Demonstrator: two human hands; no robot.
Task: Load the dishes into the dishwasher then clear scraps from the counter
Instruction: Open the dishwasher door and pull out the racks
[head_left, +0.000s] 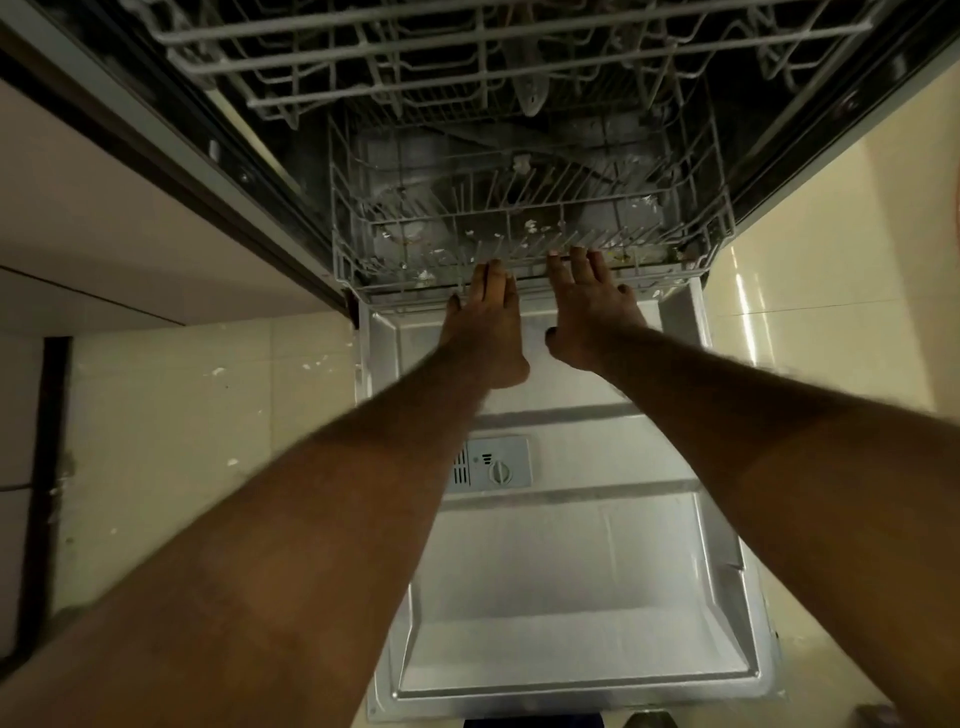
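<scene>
An open dishwasher (244, 179) is seen from above, filling the view from 12 o'clock down to 6 o'clock. Its door (571, 571) is folded flat toward 6 o'clock, with the detergent dispenser (498, 462) set near the door's middle. The upper rack (363, 57) is seen at 12 o'clock and the lower rack (353, 254) just above centre, sitting inside the tub. Both bare forearms are stretched forward from 7 and 4 o'clock. The left hand (485, 322) and the right hand (592, 312) are laid side by side at centre, fingers straight and unclenched, fingertips resting on the lower rack's front rim; nothing is grasped. No dish can be made out with certainty in either rack; pale shapes at 11 o'clock in the lower rack are too blurred to name. White flecks (530, 224) are scattered over the lower rack's wires and on the tiled floor (182, 415) at 9 o'clock. The counter is not in view. Whether the rack is about to be pulled or pushed cannot be told. If it is moved by flat fingertips alone, a slip off the thin wire rim is likely, and uneven pressure from the two hands could skew and jam it on its runners. Fingers could also be caught between the tines.
</scene>
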